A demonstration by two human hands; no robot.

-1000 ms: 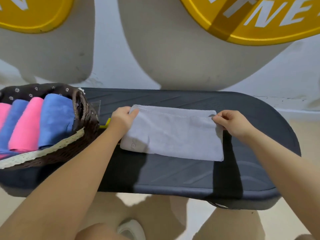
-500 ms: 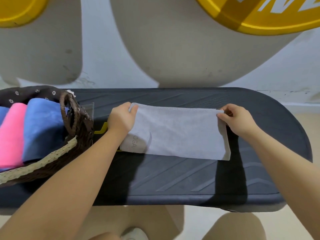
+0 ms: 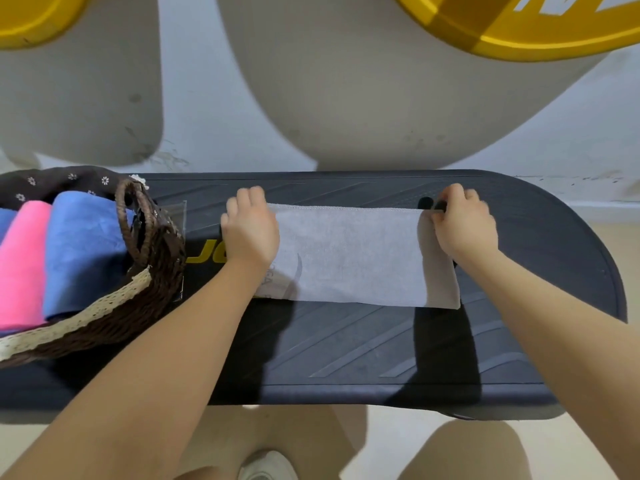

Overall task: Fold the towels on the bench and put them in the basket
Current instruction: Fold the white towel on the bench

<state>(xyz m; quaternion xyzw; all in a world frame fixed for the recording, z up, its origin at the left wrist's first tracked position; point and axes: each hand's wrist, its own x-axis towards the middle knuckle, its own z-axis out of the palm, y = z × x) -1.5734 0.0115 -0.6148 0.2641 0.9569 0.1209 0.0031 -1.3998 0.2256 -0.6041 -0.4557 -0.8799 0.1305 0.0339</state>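
A: Head view showed what?

B: One pale grey cloth towel point(image 3: 353, 258) lay half-folded on the dark padded worktop point(image 3: 381, 348); left hand point(image 3: 251, 233) and right hand point(image 3: 462, 225) each pinched a far corner, fingers curled.

A: Left to do?

B: Further folds, probably. The brown wicker basket point(image 3: 152, 258) already held rolled towels, its far side cut off.

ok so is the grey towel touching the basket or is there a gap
Apart. The head view shows a strip of bare dark bench between the grey towel's left end, under the left hand, and the basket's wicker side.
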